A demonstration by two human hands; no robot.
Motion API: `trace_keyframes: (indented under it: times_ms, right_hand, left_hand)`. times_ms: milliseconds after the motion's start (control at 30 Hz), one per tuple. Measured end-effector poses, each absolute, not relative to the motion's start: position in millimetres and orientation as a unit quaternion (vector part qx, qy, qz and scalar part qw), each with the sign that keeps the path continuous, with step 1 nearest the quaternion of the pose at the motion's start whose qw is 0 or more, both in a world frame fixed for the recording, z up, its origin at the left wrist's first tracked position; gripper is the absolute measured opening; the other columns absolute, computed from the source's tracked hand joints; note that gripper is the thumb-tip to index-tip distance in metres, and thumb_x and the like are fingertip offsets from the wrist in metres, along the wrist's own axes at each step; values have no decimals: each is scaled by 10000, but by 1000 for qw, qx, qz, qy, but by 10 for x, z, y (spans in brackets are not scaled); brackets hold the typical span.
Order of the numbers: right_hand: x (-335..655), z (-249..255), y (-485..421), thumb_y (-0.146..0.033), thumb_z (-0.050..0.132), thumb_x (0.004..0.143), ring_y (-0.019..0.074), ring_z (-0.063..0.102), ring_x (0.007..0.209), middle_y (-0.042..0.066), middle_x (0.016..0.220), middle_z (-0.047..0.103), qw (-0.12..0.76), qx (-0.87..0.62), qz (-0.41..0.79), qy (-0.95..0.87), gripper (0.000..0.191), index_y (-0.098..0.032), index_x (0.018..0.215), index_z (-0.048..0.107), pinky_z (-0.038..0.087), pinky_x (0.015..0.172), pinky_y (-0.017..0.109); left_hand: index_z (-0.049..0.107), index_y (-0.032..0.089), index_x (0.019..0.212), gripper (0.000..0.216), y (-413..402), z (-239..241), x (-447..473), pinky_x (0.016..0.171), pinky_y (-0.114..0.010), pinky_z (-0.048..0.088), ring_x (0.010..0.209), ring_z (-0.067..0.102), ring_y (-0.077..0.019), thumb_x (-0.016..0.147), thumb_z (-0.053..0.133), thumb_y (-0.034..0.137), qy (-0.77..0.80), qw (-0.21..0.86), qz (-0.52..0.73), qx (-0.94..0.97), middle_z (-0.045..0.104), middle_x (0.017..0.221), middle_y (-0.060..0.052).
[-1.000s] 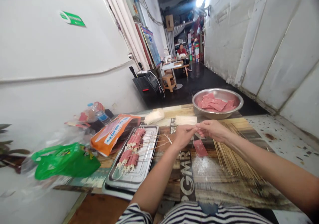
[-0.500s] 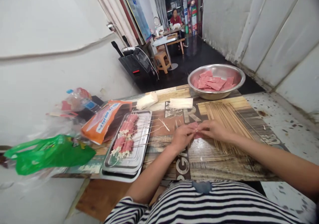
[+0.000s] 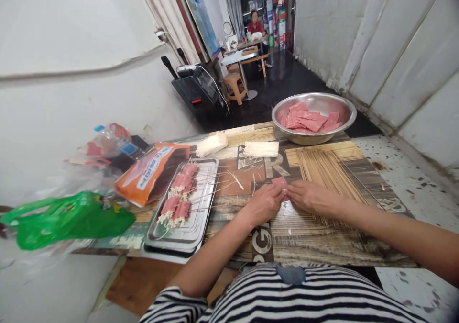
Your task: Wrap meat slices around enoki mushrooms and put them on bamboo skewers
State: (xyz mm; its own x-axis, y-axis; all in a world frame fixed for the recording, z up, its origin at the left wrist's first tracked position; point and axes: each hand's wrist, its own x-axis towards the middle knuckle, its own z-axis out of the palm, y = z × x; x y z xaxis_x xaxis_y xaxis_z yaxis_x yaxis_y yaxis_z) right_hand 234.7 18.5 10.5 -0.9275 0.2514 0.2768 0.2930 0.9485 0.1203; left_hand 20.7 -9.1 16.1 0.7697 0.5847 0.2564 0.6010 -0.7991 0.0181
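Note:
Both my hands meet over a pink slice of meat point(image 3: 278, 182) on the wood-patterned table. My left hand point(image 3: 266, 202) has its fingers closed on the slice's near left side. From the right, my right hand point(image 3: 304, 194) presses its bunched fingertips onto the same slice. Whatever lies under the fingertips is hidden. Thin wooden skewers point(image 3: 319, 167) lie in a spread bundle beside and under my right forearm. Left of my hands, a metal tray point(image 3: 199, 222) holds several skewered rolls point(image 3: 183, 177) of pink meat around white enoki mushrooms.
Behind my hands stands a steel bowl point(image 3: 349, 115) of pink slices. Two bunches of enoki, a left one point(image 3: 212, 144) and a right one point(image 3: 261, 149), lie near the far edge. An orange bag point(image 3: 147, 174) and a green bag point(image 3: 71, 220) sit at left. A person point(image 3: 255, 26) sits far back.
My fingers have come down closer together on the slice, and my right hand lies flatter. More of the slice's far part shows. The view has shifted slightly.

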Motion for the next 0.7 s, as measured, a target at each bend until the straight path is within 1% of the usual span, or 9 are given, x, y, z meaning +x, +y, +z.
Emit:
trace_keyframes:
  times_ms: [100,200,267,333,400,533,600,700]
  right_hand:
    - [2335,157,170,-76,401,927,211,572,861,153,974,663,90,-129,-104,-982,257,-72,1012,643,473,782,374]
    - [2315,161,171,-51,391,912,212,562,766,162,904,657,58,-132,-130,-981,254,-45,974,637,459,683,366]
    - [2306,146,176,-50,382,916,209,557,747,161,892,654,59,-137,-138,-979,256,-34,981,629,451,670,361]
    - [2300,135,181,-75,365,940,200,555,753,147,892,653,80,-146,-120,-979,266,-50,988,625,447,686,353]
    - [2294,136,185,-130,353,971,191,556,765,121,875,654,108,-170,-78,-976,284,-89,970,635,444,699,337]
    - [2279,144,188,-254,392,989,183,568,766,76,807,663,151,-250,33,-956,321,-154,874,675,439,700,303]
    - [2273,122,194,-302,418,982,176,576,753,65,794,673,181,-286,78,-938,335,-175,849,698,438,699,291]
    - [2268,68,211,-361,469,960,169,596,760,58,805,695,242,-319,145,-905,319,-196,870,726,444,703,276]
  left_hand:
    - [604,121,1035,273,-81,153,199,819,-356,473,935,573,-208,986,403,300,-307,41,-108,-945,632,971,-95]
    - [600,121,997,267,-70,131,216,805,-355,471,909,578,-204,992,378,269,-304,51,-103,-946,627,938,-89]
    - [606,112,997,257,-82,129,237,795,-357,476,895,585,-209,981,380,234,-313,60,-109,-942,637,926,-93]
    - [618,106,990,241,-108,135,258,775,-353,485,873,595,-209,958,397,197,-327,67,-120,-935,651,915,-99]
    - [631,106,986,218,-137,136,273,751,-348,492,848,606,-206,929,431,173,-340,69,-137,-928,664,907,-102]
    - [667,126,977,200,-166,101,279,728,-349,504,831,626,-209,913,493,199,-367,62,-196,-907,690,897,-96]
    - [691,151,949,201,-155,74,269,728,-338,512,829,638,-196,925,502,214,-378,36,-232,-895,703,901,-91]
    - [723,185,907,194,-122,54,246,747,-317,524,814,654,-173,924,535,232,-394,-42,-280,-874,728,892,-74]
